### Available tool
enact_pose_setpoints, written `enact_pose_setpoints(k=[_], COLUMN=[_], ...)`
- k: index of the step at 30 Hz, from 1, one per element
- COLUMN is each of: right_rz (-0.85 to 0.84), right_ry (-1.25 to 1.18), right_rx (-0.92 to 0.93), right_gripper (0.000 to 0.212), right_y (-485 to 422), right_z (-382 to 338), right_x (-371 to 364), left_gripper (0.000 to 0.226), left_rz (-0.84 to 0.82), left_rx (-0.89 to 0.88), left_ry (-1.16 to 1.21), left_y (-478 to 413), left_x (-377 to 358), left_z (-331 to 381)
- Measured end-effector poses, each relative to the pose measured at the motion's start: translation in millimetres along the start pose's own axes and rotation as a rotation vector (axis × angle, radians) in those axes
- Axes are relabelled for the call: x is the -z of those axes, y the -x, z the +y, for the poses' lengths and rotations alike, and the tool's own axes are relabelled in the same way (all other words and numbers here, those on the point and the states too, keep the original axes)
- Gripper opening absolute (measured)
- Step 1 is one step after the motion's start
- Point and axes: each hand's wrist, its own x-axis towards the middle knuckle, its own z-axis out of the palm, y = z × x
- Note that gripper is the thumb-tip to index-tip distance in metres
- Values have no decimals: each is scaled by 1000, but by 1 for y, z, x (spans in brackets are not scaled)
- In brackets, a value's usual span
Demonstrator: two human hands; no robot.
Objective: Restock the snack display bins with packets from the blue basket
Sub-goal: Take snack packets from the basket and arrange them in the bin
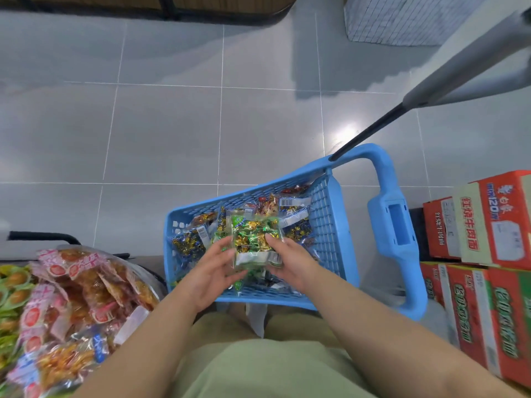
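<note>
Holding a green packet (256, 242) just above the blue basket (330, 225).
Pinched at both edges by left hand (214, 265) and right hand (290, 261) — slick wrapper, light hold, could slip back in, or slide off the heaped snacks (86, 288) at left.

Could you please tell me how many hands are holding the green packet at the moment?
2. The left hand holds the green packet at its left edge, and the right hand holds its right edge, both above the blue basket.
</note>
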Motion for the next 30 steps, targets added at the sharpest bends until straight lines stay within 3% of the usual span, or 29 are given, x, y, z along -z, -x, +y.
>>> enact_pose_setpoints(k=[2, 5, 8, 11, 13, 15, 18, 22, 25, 27, 28, 30], right_rz=[-65, -134, -159, -98, 4, 22, -115, -253, -345, -329, -260, -47], right_ry=[-38, 29, 53, 254, 499, 691, 1119, 1496, 1507, 1546, 1547, 1393], right_rx=[-13, 23, 0, 66, 268, 556, 977, 1440, 1664, 1651, 1544, 1101], right_gripper=[42, 28, 43, 70, 69, 47, 38, 43, 36, 35, 40, 49], right_y=[1, 1, -1, -2, -2, 1, 6, 11, 11, 7, 3, -6], right_z=[7, 16, 17, 15, 14, 11, 8, 0, -2, 0, 2, 6], right_x=[-18, -32, -36, -40, -43, -46, -45, -46, -45, -38, -34, -24], left_gripper=[101, 54, 20, 26, 42, 55, 72, 78, 57, 35, 30, 32], left_rz=[33, 201, 282, 347, 435, 449, 249, 4, 12, 75, 129, 241], left_rx=[-45, -165, -199, -112, -21, 96, 168, 87, 91, 74, 56, 12], left_ry=[16, 180, 170, 15, 18, 117, 433, 641, 474, 405, 386, 349], left_y=[3, 3, 7, 10, 9, 10, 15, 22, 24, 22, 19, 14], left_x=[-4, -2, 11, 20, 23, 24, 30, 47, 57, 61, 62, 64], left_z=[-4, -7, -4, -5, -6, -3, 1, 1, 2, 2, 2, 1])
